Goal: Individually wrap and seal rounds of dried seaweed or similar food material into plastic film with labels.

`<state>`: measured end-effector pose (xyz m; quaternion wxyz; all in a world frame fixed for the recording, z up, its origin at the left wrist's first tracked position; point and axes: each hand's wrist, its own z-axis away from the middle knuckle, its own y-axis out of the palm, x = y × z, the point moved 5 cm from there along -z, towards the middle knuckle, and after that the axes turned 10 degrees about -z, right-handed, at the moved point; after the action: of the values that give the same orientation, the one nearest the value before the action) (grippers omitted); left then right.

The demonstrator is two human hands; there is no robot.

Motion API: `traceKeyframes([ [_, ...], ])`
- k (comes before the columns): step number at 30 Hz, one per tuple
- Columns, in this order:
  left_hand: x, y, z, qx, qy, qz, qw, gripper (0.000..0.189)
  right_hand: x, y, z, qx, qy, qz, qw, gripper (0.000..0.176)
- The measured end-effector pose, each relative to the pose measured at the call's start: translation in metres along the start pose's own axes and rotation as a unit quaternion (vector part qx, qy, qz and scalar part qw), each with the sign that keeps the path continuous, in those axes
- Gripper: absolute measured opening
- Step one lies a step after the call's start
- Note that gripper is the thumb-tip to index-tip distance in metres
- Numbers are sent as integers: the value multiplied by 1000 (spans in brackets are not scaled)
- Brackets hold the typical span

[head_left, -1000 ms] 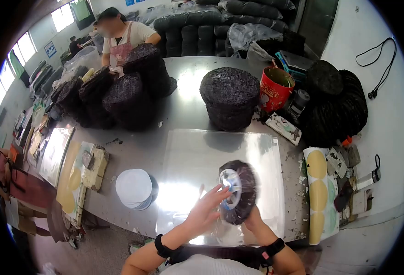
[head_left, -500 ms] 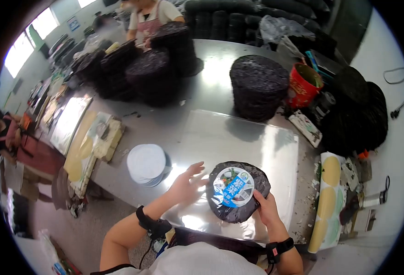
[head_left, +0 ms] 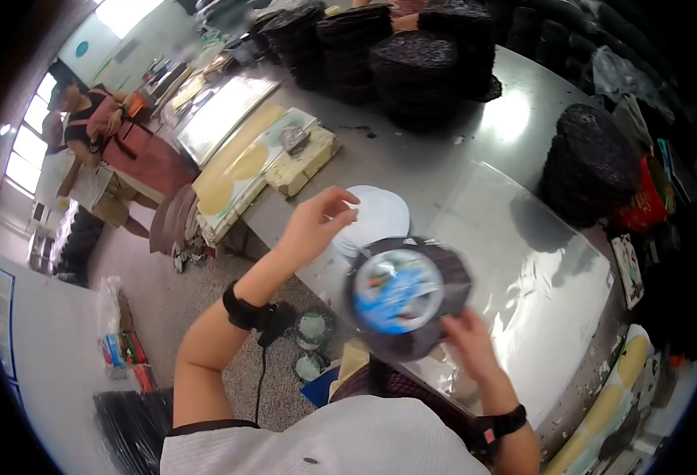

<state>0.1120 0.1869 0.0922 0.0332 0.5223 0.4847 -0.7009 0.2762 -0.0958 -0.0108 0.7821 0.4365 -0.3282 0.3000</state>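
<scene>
My right hand (head_left: 472, 348) grips the lower right edge of a round, dark packet of dried seaweed (head_left: 453, 277), blurred by motion. A round blue-and-white label (head_left: 398, 291) lies on the packet's face. My left hand (head_left: 320, 222) is empty, its fingers curved and apart, at the left edge of a stack of round white discs (head_left: 380, 214). The packet overlaps the lower part of that stack in this view. Beneath the packet, a clear sheet (head_left: 499, 206) lies on the metal table (head_left: 412, 154).
Tall stacks of dark seaweed rounds (head_left: 415, 71) stand at the back, another stack (head_left: 590, 162) at the right beside a red bucket (head_left: 647, 194). Left of the discs are a foam block (head_left: 305, 162) and sheets of yellow round labels (head_left: 249, 162). A person (head_left: 115, 150) stands far left.
The view has swung left. My left hand has moved from beside the packet to the white discs. My right hand still holds the packet, which has shifted towards the table's near edge.
</scene>
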Motion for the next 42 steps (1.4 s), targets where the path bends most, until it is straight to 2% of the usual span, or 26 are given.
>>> traceKeyframes([
  [1,1,-12,4,-6,-20,-54,998,26,-7,38,-4,100,61,21,993,48],
  [2,-6,-17,11,-16,8,-128,992,27,-25,60,-11,172,36,48,983,58],
  [3,-13,-19,20,-24,37,-202,978,28,-24,74,-13,185,-4,125,975,64],
  [4,-17,-17,29,-30,68,-272,959,29,-17,76,-15,164,-33,184,969,60],
  [5,-11,-7,35,16,69,-314,947,37,-8,75,-19,138,-66,245,957,56],
  [7,17,25,44,-13,174,-379,909,47,7,48,-23,76,-95,307,944,47],
  [8,30,41,44,-11,179,-398,900,52,22,26,-23,29,-113,341,933,42],
  [9,39,56,39,-11,190,-412,891,56,52,7,-19,-25,-200,402,893,39],
  [11,46,68,33,-34,206,-380,901,52,111,-23,-3,-126,-349,514,773,32],
  [13,55,68,29,-41,221,-335,915,42,176,-54,8,-210,-433,568,668,34],
  [15,49,60,27,-40,216,-286,933,30,243,-76,11,-249,-498,612,562,35],
  [17,50,58,24,-29,239,-281,929,26,292,-98,-2,-297,-469,650,519,41],
  [18,49,56,21,-23,249,-281,927,24,305,-116,-16,-306,-440,664,521,39],
  [21,47,56,9,-11,225,-328,918,22,324,-132,-43,-294,-327,797,415,35],
  [25,44,61,3,-21,224,-294,929,19,339,-136,-58,-228,-183,833,470,32],
  [28,38,56,4,-31,241,-262,934,18,354,-172,-64,-172,-175,664,706,32],
  [29,44,55,6,-31,233,-251,939,18,359,-179,-62,-160,-192,628,737,32],
  [31,49,48,4,-52,217,-267,938,18,371,-188,-59,-162,-241,405,867,31],
  [32,49,43,1,-75,210,-293,930,18,377,-198,-52,-248,-260,308,881,32],
  [33,46,40,-2,-97,203,-318,921,18,381,-206,-45,-306,-326,195,873,34],
  [35,34,36,-11,-143,197,-308,920,17,381,-210,-38,-311,-306,149,887,34],
  [37,17,33,-19,-173,189,-292,921,19,371,-187,-38,-241,-241,303,890,30],
  [38,7,35,-21,-179,185,-280,925,21,363,-197,-46,-183,-232,367,882,28],
  [39,-4,38,-21,-184,183,-268,928,23,363,-183,-44,-174,-180,474,844,24],
  [41,-33,55,-18,-174,233,-232,928,28,362,-183,-46,-166,-142,554,803,19],
  [42,-49,67,-14,-167,258,-212,928,31,364,-183,-45,-161,-134,517,830,18],
])
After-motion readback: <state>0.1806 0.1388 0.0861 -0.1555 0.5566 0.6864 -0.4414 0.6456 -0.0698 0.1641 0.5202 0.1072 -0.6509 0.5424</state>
